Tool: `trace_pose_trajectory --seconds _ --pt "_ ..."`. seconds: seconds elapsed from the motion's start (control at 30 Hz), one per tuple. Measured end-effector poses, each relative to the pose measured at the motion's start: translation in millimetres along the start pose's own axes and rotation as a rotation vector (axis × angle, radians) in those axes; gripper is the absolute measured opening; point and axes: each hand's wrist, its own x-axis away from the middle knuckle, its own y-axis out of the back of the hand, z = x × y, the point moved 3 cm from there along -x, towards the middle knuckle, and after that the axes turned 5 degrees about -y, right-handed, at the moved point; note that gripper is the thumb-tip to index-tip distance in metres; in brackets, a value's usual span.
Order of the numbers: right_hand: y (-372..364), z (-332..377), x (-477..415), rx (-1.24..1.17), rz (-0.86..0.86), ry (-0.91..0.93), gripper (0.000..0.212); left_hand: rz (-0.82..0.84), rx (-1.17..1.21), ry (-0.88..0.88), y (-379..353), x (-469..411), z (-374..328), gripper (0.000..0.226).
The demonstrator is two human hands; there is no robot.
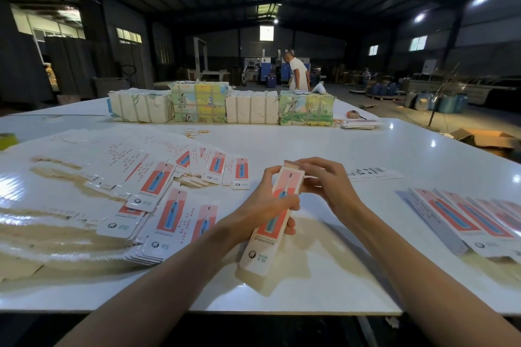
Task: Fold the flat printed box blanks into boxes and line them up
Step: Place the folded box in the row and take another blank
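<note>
A long printed box (267, 236) with a red panel and a blue toothbrush picture is held tilted above the white table (352, 270). My left hand (265, 205) grips its middle, fingers curled round it. My right hand (327, 180) pinches the flap at its far end. Flat printed blanks (158, 205) lie fanned in piles to the left. Several folded boxes (473, 220) lie side by side at the right.
Bundled stacks of printed cartons (222, 105) stand across the far side of the table, with rubber bands (194, 132) in front. A loose white strip (372, 173) lies beyond my right hand. A person (297, 70) stands far back in the hall.
</note>
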Motion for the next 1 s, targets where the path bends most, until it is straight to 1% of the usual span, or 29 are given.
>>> trace_pose_trajectory --seconds 0.1,0.3,0.37,0.43,0.6,0.77,0.83,0.93,1.0 --pt "2 -1 0 -0.133 0.007 -0.131 0.031 0.007 -0.034 -0.008 1 0 0 0.078" --pt "6 -3 0 -0.189 0.004 -0.236 0.014 0.017 -0.095 -0.028 1 1 1 0.081" --pt "8 -4 -1 -0.197 -0.012 -0.267 0.01 0.009 -0.102 -0.035 2 2 1 0.09" --pt "8 -6 -2 -0.2 -0.015 -0.288 0.01 0.01 -0.097 -0.045 2 3 0 0.095" --pt "9 -6 -4 -0.177 -0.013 -0.285 0.015 0.028 -0.071 -0.054 2 5 -3 0.094" --pt "9 -5 -3 -0.153 0.042 -0.25 0.014 0.028 -0.041 -0.037 0 3 -2 0.089" --pt "8 -4 -4 -0.151 0.057 -0.241 0.017 0.014 -0.007 -0.024 1 2 -1 0.087" --pt "-2 -3 -3 -0.21 0.125 -0.236 0.023 -0.036 0.057 -0.021 7 0 -1 0.082" --pt "-8 -4 -1 -0.178 0.13 -0.189 0.026 -0.057 0.105 -0.007 10 -2 -1 0.081"
